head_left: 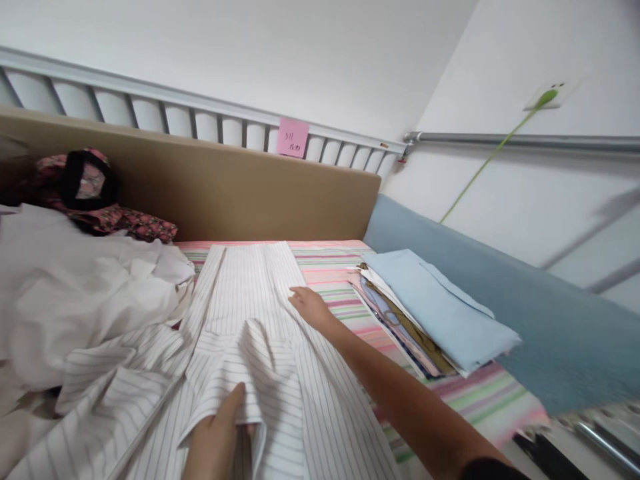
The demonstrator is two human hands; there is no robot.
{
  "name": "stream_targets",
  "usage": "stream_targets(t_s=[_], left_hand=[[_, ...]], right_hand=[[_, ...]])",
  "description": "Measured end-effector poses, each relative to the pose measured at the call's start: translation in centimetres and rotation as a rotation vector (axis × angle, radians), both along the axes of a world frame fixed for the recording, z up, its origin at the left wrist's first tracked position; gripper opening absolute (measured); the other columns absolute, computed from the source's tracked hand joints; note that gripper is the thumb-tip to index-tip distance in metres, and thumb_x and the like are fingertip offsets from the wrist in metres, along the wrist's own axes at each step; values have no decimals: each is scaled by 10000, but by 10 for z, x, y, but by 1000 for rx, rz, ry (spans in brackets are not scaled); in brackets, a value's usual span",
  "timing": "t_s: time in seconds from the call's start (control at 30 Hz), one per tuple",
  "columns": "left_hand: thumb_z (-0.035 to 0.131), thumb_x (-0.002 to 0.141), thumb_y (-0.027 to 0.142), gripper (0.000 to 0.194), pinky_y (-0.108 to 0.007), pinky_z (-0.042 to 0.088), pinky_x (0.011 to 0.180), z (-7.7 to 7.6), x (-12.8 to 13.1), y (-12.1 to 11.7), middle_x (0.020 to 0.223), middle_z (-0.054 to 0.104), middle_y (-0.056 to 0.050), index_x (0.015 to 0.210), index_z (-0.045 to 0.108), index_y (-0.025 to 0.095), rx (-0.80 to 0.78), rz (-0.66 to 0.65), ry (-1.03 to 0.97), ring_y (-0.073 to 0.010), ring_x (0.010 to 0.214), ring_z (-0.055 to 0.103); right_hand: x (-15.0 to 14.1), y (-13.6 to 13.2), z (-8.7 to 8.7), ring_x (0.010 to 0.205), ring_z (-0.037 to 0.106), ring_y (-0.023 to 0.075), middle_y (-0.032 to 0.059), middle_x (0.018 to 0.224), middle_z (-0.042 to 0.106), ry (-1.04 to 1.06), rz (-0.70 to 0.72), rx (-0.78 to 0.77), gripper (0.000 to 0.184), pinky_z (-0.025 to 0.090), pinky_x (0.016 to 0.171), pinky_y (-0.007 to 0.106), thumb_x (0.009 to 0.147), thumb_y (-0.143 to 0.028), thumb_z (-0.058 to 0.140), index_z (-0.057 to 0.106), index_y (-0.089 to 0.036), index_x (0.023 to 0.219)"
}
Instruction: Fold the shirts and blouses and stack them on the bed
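Observation:
A white pinstriped shirt (240, 287) lies spread on the striped bed sheet (330, 273), its far part flat and its near part bunched and folded. Low in the view, my left hand (215, 437) grips a loose fold of this cloth, thumb on top and fingers underneath. My right hand (310, 308) rests on the shirt's right side with its fingers stretched out. Beyond the right forearm sits a stack of folded clothes (425, 307), topped by a light blue piece.
White clothes (90, 300) are heaped on the left, with a dark floral garment (145, 223) behind. A tan board (250, 193) and white railing (195, 123) bearing a pink note (293, 137) close the back. Blue padding (500, 287) lines the right wall, below a green cord (490, 157).

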State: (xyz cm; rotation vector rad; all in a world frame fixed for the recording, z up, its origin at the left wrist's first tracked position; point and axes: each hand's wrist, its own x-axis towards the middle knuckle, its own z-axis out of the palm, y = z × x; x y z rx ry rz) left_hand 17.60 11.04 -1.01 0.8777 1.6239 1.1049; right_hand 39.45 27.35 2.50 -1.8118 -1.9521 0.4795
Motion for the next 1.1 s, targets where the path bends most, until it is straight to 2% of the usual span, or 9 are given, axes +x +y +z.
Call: stream_targets(t_s=[0.1, 0.23, 0.3, 0.37, 0.5, 0.6, 0.83, 0.97, 1.1], left_hand=[[649, 614, 477, 359, -406, 517, 701, 19, -4, 3, 525, 630, -61, 635, 655, 119, -92, 41, -100, -257, 634, 633], [696, 559, 403, 333, -331, 499, 601, 31, -12, 5, 528, 609, -20, 709, 644, 110, 24, 70, -203, -195, 568, 592], [702, 552, 375, 373, -299, 478, 538, 34, -13, 3, 576, 618, -5, 811, 638, 114, 87, 88, -231, -172, 548, 572], [696, 564, 383, 419, -277, 461, 513, 38, -12, -3, 666, 645, -10, 888, 628, 128, 167, 88, -196, -165, 573, 569], [638, 646, 453, 400, -263, 450, 538, 54, -7, -28, 738, 661, -23, 907, 625, 151, 375, -31, 65, -167, 607, 574], [558, 721, 482, 343, -268, 437, 556, 58, -7, -44, 625, 627, -7, 848, 616, 169, 437, -90, 302, -168, 558, 566], [412, 777, 420, 304, -305, 400, 574, 30, -25, -36, 485, 569, -37, 617, 546, 199, 371, -88, 740, -209, 517, 561], [362, 815, 385, 305, -294, 376, 535, 26, -31, -41, 516, 596, -61, 672, 551, 192, 276, -136, 855, -225, 541, 587], [321, 848, 388, 345, -295, 354, 518, 27, -28, -57, 542, 612, -69, 838, 583, 164, 313, -190, 972, -240, 559, 595]], right_hand=[[45, -100, -2, 978, 583, 154, 58, 1132, 614, 52, 6, 117, 343, 428, 907, 259, 870, -315, 439, 569, -194, 1164], [89, -234, -27, 1020, 571, 196, 79, 1134, 604, 63, -34, 115, 369, 455, 908, 322, 879, -371, 414, 537, -235, 1199], [94, -280, -40, 1157, 495, 229, 86, 1253, 545, -1, -8, 88, 448, 396, 1001, 364, 838, -398, 494, 497, -250, 1260], [90, -306, -48, 1221, 438, 249, 79, 1317, 497, -55, -7, 66, 532, 358, 1041, 388, 796, -377, 553, 458, -267, 1308], [77, -312, -50, 1130, 504, 217, 76, 1197, 565, -67, -62, 79, 482, 402, 993, 364, 809, -180, 433, 497, -272, 1277], [78, -305, -51, 1002, 557, 189, 87, 1056, 598, -15, -58, 105, 476, 442, 919, 330, 801, -85, 330, 570, -226, 1186], [93, -300, -66, 968, 569, 174, 91, 1004, 604, 24, -114, 95, 518, 451, 890, 301, 707, -4, 310, 621, -166, 1088], [82, -289, -43, 1045, 550, 204, 91, 1080, 614, -108, -147, 94, 521, 419, 951, 347, 678, -20, 368, 621, -182, 1103], [55, -255, -17, 1248, 417, 237, 109, 1332, 493, -158, -71, 190, 410, 318, 1061, 406, 833, -196, 414, 560, -165, 1215]])
